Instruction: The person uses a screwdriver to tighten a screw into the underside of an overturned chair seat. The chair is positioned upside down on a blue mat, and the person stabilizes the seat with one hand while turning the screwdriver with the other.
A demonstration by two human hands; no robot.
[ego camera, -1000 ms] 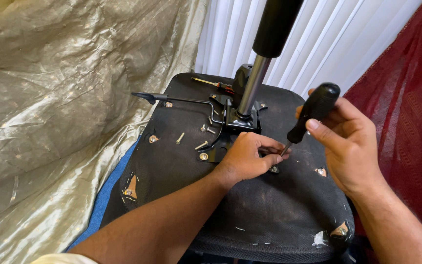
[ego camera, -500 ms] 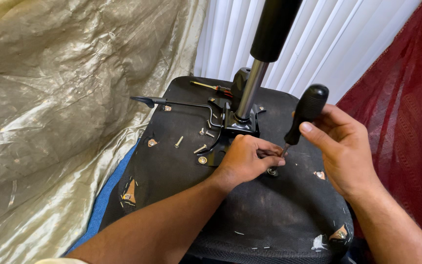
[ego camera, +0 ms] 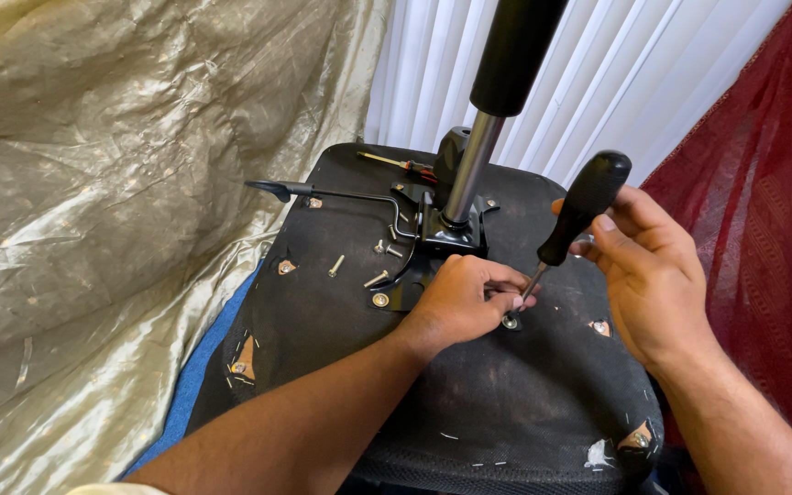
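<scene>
We watch right hand (ego camera: pixel 648 275) wrapped around screwdriver (ego camera: pixel 572 220); left hand (ego camera: pixel 465 298) pinches screw (ego camera: pixel 510 322). Tip may slip, jab fingers (ego camera: pixel 506 291).

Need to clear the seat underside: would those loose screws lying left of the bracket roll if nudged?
Probably. The loose screws are small, round-shanked metal pieces lying flat, so they would likely roll in arcs. The black fabric of the seat underside looks rough and may slow them. They seem light and stiff, easy to pinch.

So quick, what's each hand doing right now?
Left hand: closed, fingertips pinching at the screwdriver tip by a screw.
Right hand: closed on the screwdriver's handle.
</scene>
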